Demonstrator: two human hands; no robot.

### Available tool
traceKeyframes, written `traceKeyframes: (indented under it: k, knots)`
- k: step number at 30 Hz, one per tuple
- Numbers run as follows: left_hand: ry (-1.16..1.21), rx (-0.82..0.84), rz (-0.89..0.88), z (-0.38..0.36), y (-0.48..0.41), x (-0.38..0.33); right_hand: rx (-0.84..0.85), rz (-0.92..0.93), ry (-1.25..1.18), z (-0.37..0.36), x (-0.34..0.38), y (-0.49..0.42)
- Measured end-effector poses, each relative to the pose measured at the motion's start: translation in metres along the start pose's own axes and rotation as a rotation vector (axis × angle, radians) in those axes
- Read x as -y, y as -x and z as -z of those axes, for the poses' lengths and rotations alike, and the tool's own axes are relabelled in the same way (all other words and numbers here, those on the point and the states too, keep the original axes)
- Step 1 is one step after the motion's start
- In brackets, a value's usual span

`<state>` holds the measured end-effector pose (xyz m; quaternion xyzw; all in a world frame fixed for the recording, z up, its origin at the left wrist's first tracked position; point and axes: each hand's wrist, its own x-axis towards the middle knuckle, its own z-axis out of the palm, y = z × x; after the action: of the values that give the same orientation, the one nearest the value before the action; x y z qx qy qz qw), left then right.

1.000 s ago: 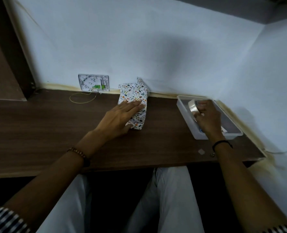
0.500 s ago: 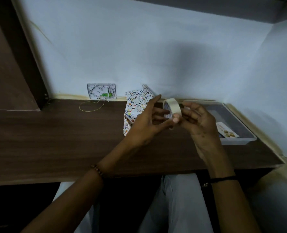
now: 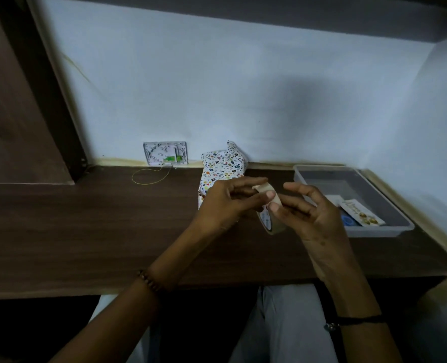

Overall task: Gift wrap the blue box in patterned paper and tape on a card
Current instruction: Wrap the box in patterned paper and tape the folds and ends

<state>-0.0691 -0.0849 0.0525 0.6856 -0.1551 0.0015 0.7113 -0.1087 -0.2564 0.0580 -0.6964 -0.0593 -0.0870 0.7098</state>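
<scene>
The box wrapped in white patterned paper lies on the brown desk near the wall, one end flap standing up. In front of it both my hands hold a roll of clear tape above the desk. My left hand grips the roll, thumb on its outer band. My right hand holds the roll's right side with thumb and curled fingers, index finger raised. A card with a picture lies in the grey tray to the right.
A small white wall plate with a green part sits at the desk's back edge, a thin yellow wire loop below it. A blue item lies under the card in the tray. A dark wooden panel stands at left.
My right hand brought the tape roll out of the tray to the desk's middle. My left hand left the wrapped box and joined it on the roll, which now sits lower and turned.
</scene>
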Motion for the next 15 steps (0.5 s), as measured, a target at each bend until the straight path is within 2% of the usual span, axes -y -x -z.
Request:
traceKeyframes:
  k: [4,8,15]
  knots:
    - [-0.158,-0.035,-0.059,0.0079,0.0011,-0.0011,0.013,-0.007,0.034,-0.0019,-0.0007,0.0011]
    - [-0.184,-0.067,-0.088,0.0116,0.0024,-0.0021,0.023,-0.007,0.082,-0.0043,-0.0006,0.0024]
    - [-0.422,-0.165,-0.191,0.0064,0.0004,0.0026,-0.044,-0.044,0.088,-0.0055,0.0013,0.002]
